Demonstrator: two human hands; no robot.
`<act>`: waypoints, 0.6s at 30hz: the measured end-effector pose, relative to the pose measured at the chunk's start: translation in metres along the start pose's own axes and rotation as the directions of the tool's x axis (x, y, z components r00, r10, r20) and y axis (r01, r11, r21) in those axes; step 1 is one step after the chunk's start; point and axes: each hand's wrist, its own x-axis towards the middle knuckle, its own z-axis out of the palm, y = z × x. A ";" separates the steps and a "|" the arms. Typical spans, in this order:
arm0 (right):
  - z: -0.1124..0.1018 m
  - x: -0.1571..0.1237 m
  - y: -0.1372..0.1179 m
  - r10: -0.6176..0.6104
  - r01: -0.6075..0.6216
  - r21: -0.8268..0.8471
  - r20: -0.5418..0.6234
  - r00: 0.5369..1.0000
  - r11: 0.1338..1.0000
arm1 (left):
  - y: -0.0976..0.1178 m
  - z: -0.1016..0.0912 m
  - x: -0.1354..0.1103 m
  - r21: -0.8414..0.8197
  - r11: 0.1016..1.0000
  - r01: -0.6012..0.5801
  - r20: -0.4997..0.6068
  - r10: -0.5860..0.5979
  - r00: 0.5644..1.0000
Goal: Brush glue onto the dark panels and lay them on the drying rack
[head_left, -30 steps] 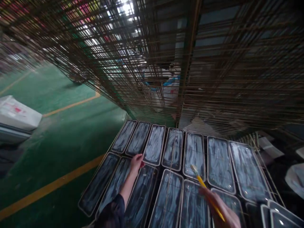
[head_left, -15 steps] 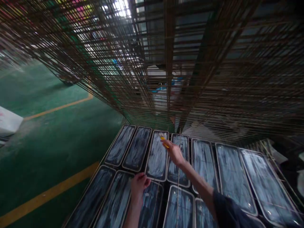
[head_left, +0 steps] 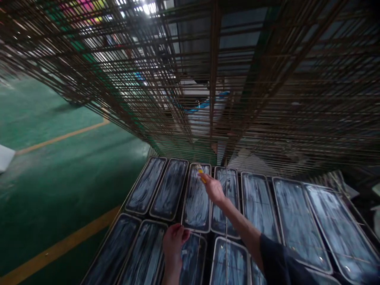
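Observation:
My right hand (head_left: pixel 215 190) is closed around the yellow handle of a small paintbrush (head_left: pixel 202 175). The brush's pale tip is over the far end of a long dark rectangular tray (head_left: pixel 196 202), whose inside is streaked with a whitish coating. At that tray's near left corner, my left hand (head_left: pixel 173 243) has its fingers curled together against the rim; the exact grip is partly hidden. Another streaked tray (head_left: pixel 192 259) lies just below and to the right of the left hand. My right forearm passes over a neighbouring tray (head_left: pixel 222 217).
Several similar trays (head_left: pixel 299 221) lie in rows on both sides. Behind them rises a slanting rack of thin rusty rods (head_left: pixel 184 71). To the left is a green floor (head_left: pixel 97 170) with yellow lines (head_left: pixel 74 239). A white object (head_left: pixel 5 158) stands at the left edge.
The brush and right hand have shifted slightly left, toward the tray's far left corner, and the brush is tilted differently. My left hand stays at the near rim. The view has moved slightly.

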 end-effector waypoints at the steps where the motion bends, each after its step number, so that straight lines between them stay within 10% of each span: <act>1: -0.002 -0.003 0.002 0.019 -0.019 -0.016 -0.008 1.000 1.000 | 0.001 0.001 -0.002 0.005 1.000 -0.003 -0.005 0.003 1.000; 18: 0.032 0.000 -0.033 0.011 -0.011 -0.046 -0.003 1.000 0.999 | -0.001 -0.001 0.003 0.096 0.995 -0.003 0.024 0.000 1.000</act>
